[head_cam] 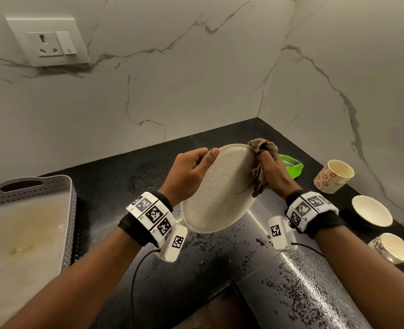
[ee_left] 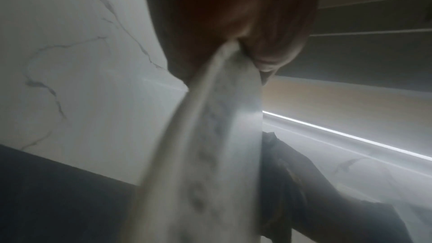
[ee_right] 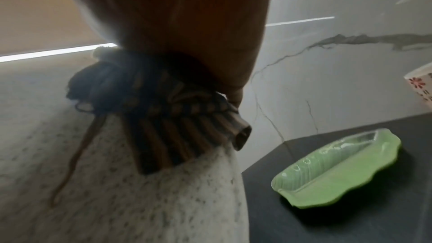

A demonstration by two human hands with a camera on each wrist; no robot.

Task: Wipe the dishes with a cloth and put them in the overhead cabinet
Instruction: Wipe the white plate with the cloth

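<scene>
Speckled plate (head_cam: 216, 191) tilted above the table (head_cam: 220, 269), left hand (head_cam: 189, 173) pinching its rim at ten o'clock, right hand (head_cam: 273, 170) fingers curled round the bunched cloth (head_cam: 262, 148) at its two o'clock edge.

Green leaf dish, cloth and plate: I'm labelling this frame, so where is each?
green leaf dish (ee_right: 339, 171), right wrist view, inner surface.
cloth (head_cam: 264, 148), head view, bunched top.
plate (head_cam: 222, 186), head view, speckled face.

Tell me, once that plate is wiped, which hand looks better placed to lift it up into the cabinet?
Probably the left hand: it already grips the speckled plate by its rim, thumb over the edge. The right hand is busy, bunching the brown cloth against the plate's far edge.
</scene>
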